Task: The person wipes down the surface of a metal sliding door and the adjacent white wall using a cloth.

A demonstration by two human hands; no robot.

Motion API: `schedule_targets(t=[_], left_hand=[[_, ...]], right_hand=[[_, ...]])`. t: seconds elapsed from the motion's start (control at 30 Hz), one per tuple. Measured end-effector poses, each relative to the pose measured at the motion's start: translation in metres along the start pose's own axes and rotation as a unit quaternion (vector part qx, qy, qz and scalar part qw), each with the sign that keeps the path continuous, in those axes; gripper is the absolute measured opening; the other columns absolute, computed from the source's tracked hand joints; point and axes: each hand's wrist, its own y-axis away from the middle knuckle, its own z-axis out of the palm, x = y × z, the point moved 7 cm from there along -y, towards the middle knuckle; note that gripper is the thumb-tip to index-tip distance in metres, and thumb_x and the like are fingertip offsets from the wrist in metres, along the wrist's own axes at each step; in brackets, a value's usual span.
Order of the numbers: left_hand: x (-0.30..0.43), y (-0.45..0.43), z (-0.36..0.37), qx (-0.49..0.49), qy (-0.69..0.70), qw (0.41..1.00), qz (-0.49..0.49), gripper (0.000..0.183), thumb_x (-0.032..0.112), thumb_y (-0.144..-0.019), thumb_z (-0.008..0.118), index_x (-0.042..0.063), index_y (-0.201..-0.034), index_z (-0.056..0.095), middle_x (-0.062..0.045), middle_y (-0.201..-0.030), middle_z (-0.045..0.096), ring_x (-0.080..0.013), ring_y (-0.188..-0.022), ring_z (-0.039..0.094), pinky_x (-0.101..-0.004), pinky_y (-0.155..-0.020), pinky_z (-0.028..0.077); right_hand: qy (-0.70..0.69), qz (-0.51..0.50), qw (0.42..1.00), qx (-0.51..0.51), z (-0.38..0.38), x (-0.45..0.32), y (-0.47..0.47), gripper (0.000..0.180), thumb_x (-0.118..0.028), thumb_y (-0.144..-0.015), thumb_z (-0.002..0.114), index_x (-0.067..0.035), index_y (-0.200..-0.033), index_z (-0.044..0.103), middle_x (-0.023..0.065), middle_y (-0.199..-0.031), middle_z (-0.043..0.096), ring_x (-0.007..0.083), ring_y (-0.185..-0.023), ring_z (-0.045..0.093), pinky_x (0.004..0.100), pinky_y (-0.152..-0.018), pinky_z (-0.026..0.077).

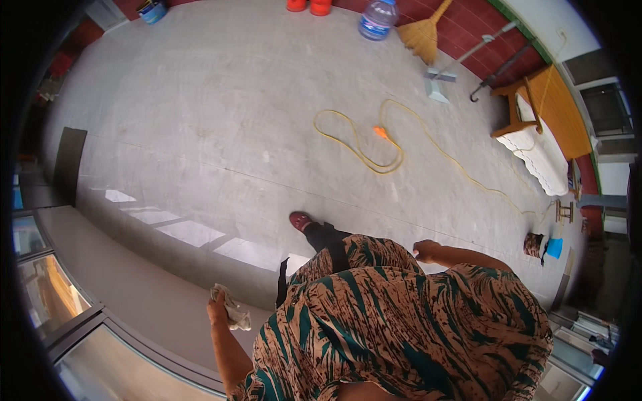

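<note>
My left hand (217,310) grips a crumpled greyish-white cloth (237,315), part of which hangs loose beside the wrist. That hand is out to my left, over the low grey wall face below the windows. On my other side, my right hand (426,250) is held near my hip with the fingers curled in; I make out no clear object in it. Below me a dark red shoe (300,220) stands on the grey floor (225,100). My patterned garment (391,321) covers much of the lower view.
A yellow extension cord (361,155) with an orange socket end (380,132) lies looped on the floor ahead. Farther off are a large water bottle (377,22), a straw broom (421,36), a dustpan (437,90) and an umbrella (501,67). Framed windows (125,361) line my left.
</note>
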Motion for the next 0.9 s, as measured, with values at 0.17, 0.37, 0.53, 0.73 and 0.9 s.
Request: schedule_targets(t=[0.17, 0.37, 0.53, 0.73, 0.9], left_hand=[[-0.042, 0.032, 0.014, -0.028, -0.005, 0.999, -0.042, 0.058, 0.041, -0.079, 0.067, -0.008, -0.109, 0.058, -0.020, -0.098, 0.064, -0.0275, -0.086, 0.062, -0.0388, -0.076, 0.049], [-0.211, 0.089, 0.040, -0.080, -0.089, 0.981, -0.152, 0.059, 0.041, -0.080, 0.066, -0.009, -0.110, 0.057, -0.021, -0.098, 0.064, -0.0286, -0.086, 0.062, -0.0397, -0.076, 0.049], [-0.265, 0.127, 0.074, -0.100, -0.097, 0.976, -0.167, 0.060, 0.042, -0.080, 0.066, -0.010, -0.110, 0.057, -0.021, -0.097, 0.064, -0.0287, -0.085, 0.062, -0.0396, -0.075, 0.049], [-0.241, 0.091, 0.070, -0.108, -0.086, 0.981, -0.138, 0.061, 0.042, -0.080, 0.065, -0.011, -0.109, 0.057, -0.022, -0.096, 0.064, -0.0288, -0.084, 0.062, -0.0396, -0.073, 0.049], [-0.138, 0.020, 0.066, -0.110, -0.011, 0.991, -0.073, 0.062, 0.043, -0.080, 0.065, -0.012, -0.109, 0.057, -0.022, -0.095, 0.065, -0.0288, -0.083, 0.063, -0.0396, -0.072, 0.049]], right_hand=[[-0.034, -0.084, 0.996, -0.003, -0.003, -0.037, 0.023, 0.036, -0.023, -0.081, 0.065, -0.015, -0.116, 0.058, 0.0132, -0.106, 0.064, 0.0338, -0.101, 0.059, 0.0431, -0.085, 0.046], [-0.057, -0.086, 0.986, 0.132, -0.116, -0.062, 0.008, 0.035, -0.022, -0.080, 0.058, -0.008, -0.112, 0.057, 0.0170, -0.109, 0.061, 0.0335, -0.106, 0.056, 0.0426, -0.089, 0.045], [-0.023, -0.151, 0.983, 0.100, -0.153, -0.079, -0.005, 0.035, -0.023, -0.079, 0.059, -0.009, -0.111, 0.058, 0.0163, -0.105, 0.063, 0.0332, -0.102, 0.058, 0.0421, -0.086, 0.046], [-0.033, -0.119, 0.971, 0.207, -0.166, -0.063, 0.009, 0.032, -0.024, -0.081, 0.061, -0.010, -0.109, 0.058, 0.0134, -0.096, 0.064, 0.0307, -0.093, 0.061, 0.0411, -0.080, 0.048], [-0.001, 0.049, 0.998, 0.044, -0.059, 0.017, 0.026, 0.037, -0.028, -0.081, 0.061, -0.012, -0.115, 0.057, 0.0140, -0.116, 0.060, 0.0306, -0.111, 0.054, 0.0408, -0.091, 0.044]])
